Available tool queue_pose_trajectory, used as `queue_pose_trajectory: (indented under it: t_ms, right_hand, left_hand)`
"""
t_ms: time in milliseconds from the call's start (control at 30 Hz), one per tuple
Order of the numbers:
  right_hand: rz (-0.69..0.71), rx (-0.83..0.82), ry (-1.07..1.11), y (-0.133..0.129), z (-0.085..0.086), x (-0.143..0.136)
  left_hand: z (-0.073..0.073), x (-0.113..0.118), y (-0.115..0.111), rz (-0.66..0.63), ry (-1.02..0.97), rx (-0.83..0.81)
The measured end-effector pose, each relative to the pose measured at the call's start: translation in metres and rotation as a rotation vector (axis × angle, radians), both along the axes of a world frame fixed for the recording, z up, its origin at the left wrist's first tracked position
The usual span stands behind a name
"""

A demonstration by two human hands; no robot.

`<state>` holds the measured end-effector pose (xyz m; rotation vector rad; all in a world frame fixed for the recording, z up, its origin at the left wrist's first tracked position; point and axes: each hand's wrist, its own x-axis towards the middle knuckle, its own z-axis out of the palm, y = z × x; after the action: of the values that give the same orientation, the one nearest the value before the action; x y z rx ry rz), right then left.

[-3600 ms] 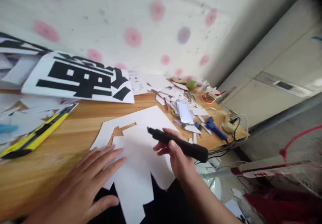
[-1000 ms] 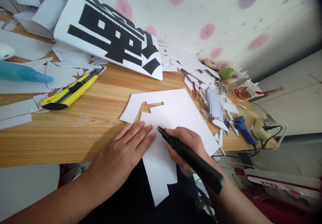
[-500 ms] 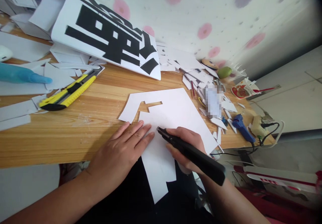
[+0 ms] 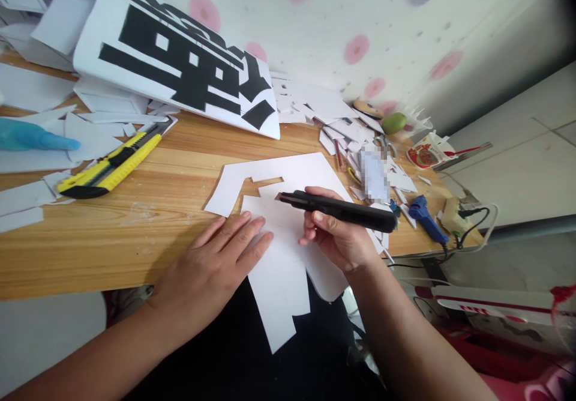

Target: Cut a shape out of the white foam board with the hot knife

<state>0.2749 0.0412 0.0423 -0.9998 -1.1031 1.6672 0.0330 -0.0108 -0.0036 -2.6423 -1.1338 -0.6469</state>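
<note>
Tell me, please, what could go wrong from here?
The left hand lies on the sheet near the tip of the black knife in the right hand, so a slip might cut that hand. The sheet overhangs the table, so it could bend or shift if pressed there.

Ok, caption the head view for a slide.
Left hand resting on a cut white sheet, right hand holding a black cutter over it.

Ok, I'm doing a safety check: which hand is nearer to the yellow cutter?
Left. The left hand rests on the white sheet, lower and to the right of the yellow cutter; the right hand, holding a black tool, is farther right.
</note>
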Motion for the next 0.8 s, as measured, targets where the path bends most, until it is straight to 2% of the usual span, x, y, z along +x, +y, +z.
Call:
queue_pose_trajectory:
  t_ms: [100,233,400,800]
  right_hand:
    - [-0.027,0.044,-0.011,0.005,-0.002,-0.006]
    - [-0.234,0.093,-0.159,0.011,-0.007,-0.016]
    - [-0.395,0.053,-0.183,0.015,-0.014,-0.025]
    - [-0.401,0.094,-0.236,0.014,-0.021,-0.026]
  left_hand:
    - [0.001,0.001,0.000,-0.002,0.009,0.002]
    - [0.002,0.002,0.000,0.012,0.023,0.011]
    - [0.002,0.001,-0.001,0.011,0.028,0.025]
    - [0.001,0.002,-0.002,0.018,0.026,0.035]
